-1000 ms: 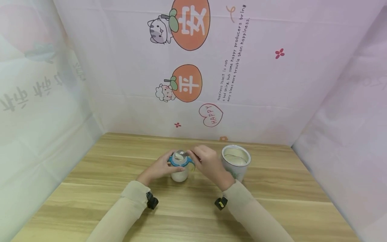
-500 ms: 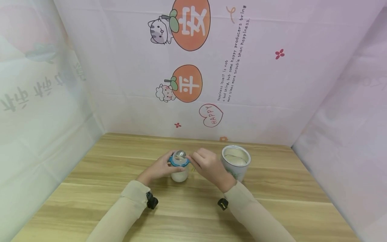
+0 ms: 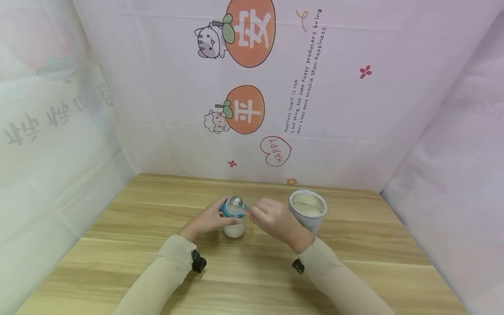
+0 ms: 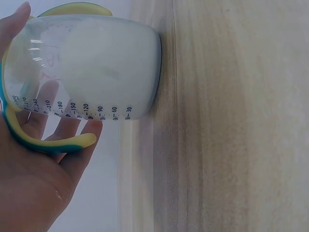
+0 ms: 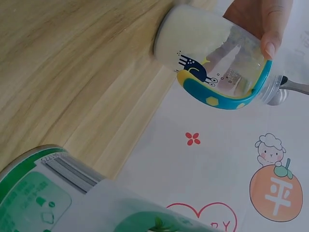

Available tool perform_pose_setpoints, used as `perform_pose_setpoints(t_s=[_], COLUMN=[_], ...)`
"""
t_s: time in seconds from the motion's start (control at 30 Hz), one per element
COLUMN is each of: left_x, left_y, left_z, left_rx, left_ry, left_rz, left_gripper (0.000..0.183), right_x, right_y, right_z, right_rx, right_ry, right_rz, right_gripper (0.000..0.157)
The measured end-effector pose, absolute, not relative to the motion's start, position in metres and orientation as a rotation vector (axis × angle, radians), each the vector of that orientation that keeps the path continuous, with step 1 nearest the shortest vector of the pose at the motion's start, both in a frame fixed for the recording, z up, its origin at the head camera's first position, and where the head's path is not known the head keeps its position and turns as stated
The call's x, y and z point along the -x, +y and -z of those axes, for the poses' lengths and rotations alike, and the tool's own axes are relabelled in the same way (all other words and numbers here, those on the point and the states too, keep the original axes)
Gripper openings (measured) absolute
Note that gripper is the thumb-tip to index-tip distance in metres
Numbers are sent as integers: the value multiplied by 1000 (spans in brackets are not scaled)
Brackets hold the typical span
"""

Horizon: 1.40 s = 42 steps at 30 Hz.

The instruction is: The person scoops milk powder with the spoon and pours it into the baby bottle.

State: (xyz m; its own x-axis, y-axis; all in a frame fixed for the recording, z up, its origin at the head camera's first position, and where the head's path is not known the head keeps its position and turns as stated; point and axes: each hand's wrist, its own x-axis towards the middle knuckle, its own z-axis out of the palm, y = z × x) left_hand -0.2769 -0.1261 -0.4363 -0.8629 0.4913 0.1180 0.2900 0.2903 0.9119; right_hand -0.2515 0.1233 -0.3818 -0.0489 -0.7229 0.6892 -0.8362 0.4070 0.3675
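My left hand grips a clear baby bottle near its neck. Blue and yellow handles stick out from its collar. The bottle stands on the table, with pale powder filling much of it behind the printed scale. Over its mouth is a metal spoon, its handle pinched by my right hand. In the right wrist view the spoon lies at the bottle's neck; my right hand is out of that view.
A white can holding cream-coloured powder stands open just right of my right hand. Its green label shows in the right wrist view. Printed cloth walls in the wooden table at the back and sides.
The spoon has turned over the bottle's mouth: powder lay in its bowl earlier, and now the bowl looks bare. My right hand has moved slightly right; my left hand keeps its hold.
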Motion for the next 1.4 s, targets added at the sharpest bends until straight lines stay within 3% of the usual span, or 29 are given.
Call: perform_pose_setpoints(t_s=[0.8,1.03,1.4], left_x=[277,277,278], left_y=[-126,-126,-126], left_z=[435,435,436], left_rx=[-696,-712,-734], left_ry=[2365,2365,2380], left_rz=[-1625,-1616,-1598], left_gripper=[73,73,73], right_x=[251,252,252], right_y=[122,120,121], right_z=[384,384,381], right_rx=[-1353,-1341,-1287], right_ry=[-1758,-1729,-1783], right_rz=[-179,-197,-291], right_gripper=[11,24,27])
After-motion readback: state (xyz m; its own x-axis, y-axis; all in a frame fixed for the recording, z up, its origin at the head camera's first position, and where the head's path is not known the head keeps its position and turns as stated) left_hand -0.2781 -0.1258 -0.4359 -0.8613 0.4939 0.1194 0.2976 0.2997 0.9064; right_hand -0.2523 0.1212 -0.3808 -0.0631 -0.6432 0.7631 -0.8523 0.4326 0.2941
